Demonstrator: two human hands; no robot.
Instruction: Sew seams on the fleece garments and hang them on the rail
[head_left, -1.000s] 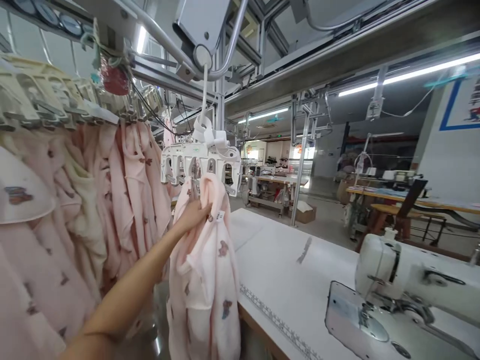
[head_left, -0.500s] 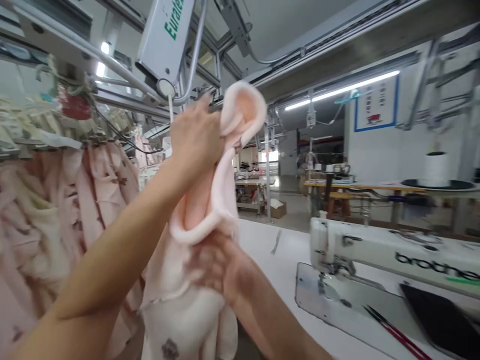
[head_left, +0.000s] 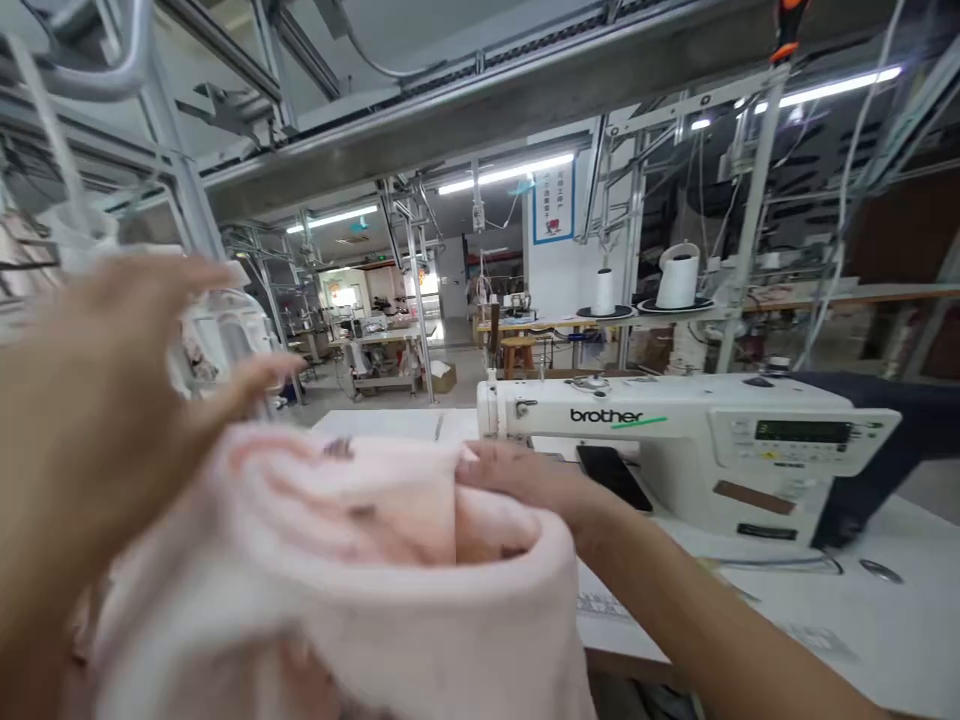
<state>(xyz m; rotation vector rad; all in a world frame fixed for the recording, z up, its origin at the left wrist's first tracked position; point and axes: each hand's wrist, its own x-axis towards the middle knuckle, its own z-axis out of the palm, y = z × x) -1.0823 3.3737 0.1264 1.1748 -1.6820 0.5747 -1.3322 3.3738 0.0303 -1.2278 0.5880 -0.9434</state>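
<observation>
A soft pale pink garment [head_left: 435, 610] with small dark motifs fills the lower middle of the view, its rolled edge forming an opening that faces me. My right hand [head_left: 517, 475] is closed on its upper edge, fingertips partly hidden by the cloth. Above the garment's left side, my left hand [head_left: 127, 370] is blurred by motion. Its thumb and fingers are spread, with no cloth seen between them.
A white sewing machine [head_left: 697, 410] stands on the white table to the right, a dark phone [head_left: 611, 475] under its arm. Thread cones [head_left: 679, 280] stand behind it. Metal rails and a post [head_left: 180, 190] rise at the left.
My view has swung right, bringing the whole sewing machine into sight. The garment has come down from its raised position. My left hand has let go of it; my right hand now grips its edge.
</observation>
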